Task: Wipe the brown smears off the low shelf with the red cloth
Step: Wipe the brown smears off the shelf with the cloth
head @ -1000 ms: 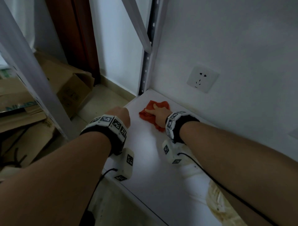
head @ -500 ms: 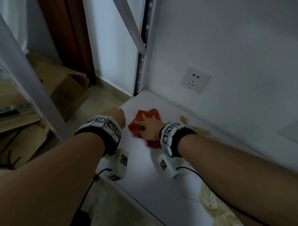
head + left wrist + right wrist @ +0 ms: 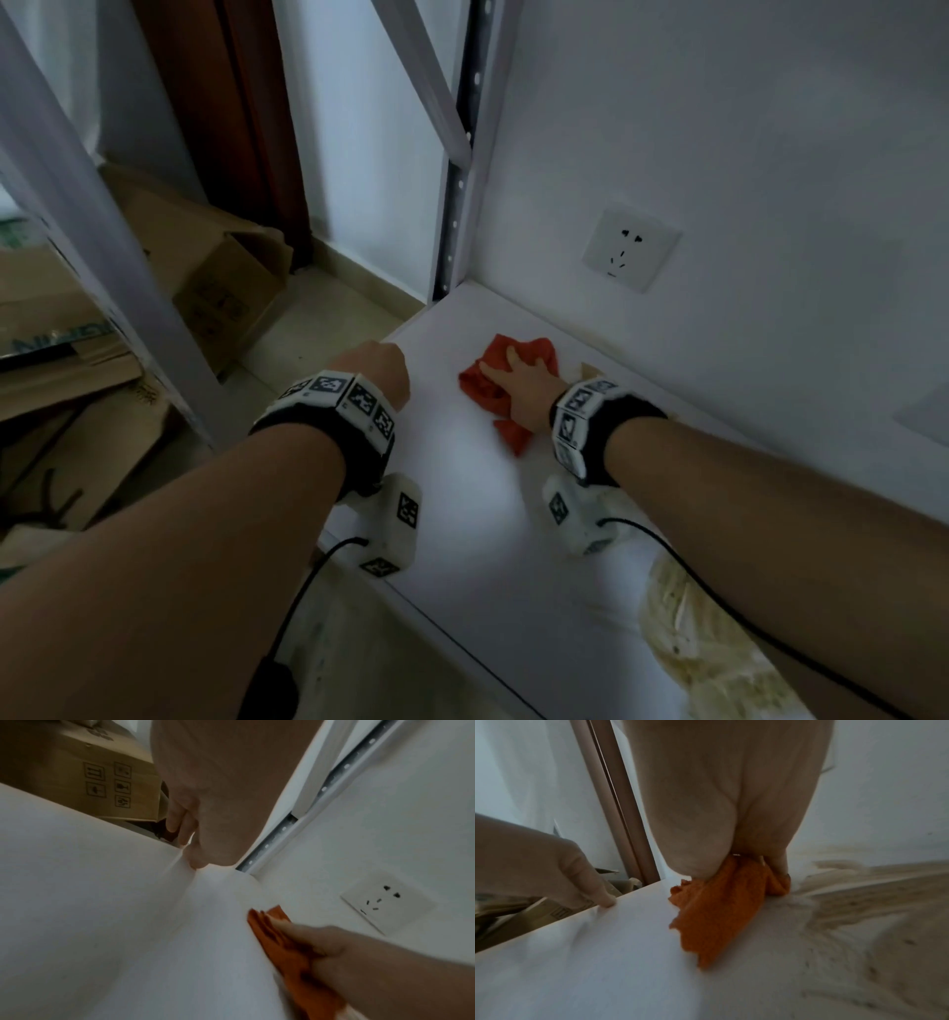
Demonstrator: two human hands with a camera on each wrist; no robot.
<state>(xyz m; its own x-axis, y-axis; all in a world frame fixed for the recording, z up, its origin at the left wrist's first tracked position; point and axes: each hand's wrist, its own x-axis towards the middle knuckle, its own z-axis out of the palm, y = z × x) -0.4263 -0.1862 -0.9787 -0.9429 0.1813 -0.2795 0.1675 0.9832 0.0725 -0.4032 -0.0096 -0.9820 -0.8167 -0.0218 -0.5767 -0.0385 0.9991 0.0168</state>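
Note:
The red cloth (image 3: 539, 352) lies bunched on the white low shelf (image 3: 462, 514), near the back wall. My right hand (image 3: 518, 390) presses down on it with the fingers spread flat. From the right wrist the cloth (image 3: 718, 912) trails out under the palm. Brown smears (image 3: 872, 912) streak the shelf just right of the cloth. A small smear (image 3: 590, 369) shows by the wall and a large one (image 3: 719, 652) under my right forearm. My left hand (image 3: 377, 367) grips the shelf's left edge, fingers (image 3: 177, 821) curled over it.
A wall socket (image 3: 631, 246) sits low on the back wall, right of the cloth. The rack's perforated upright (image 3: 457, 205) stands at the back-left corner and a white post (image 3: 87, 205) at the front left. Cardboard boxes (image 3: 215, 267) lie on the floor to the left.
My right hand has slid the cloth out from the back-left corner toward me, then a little right toward the smear by the wall. The left hand has stayed on the edge.

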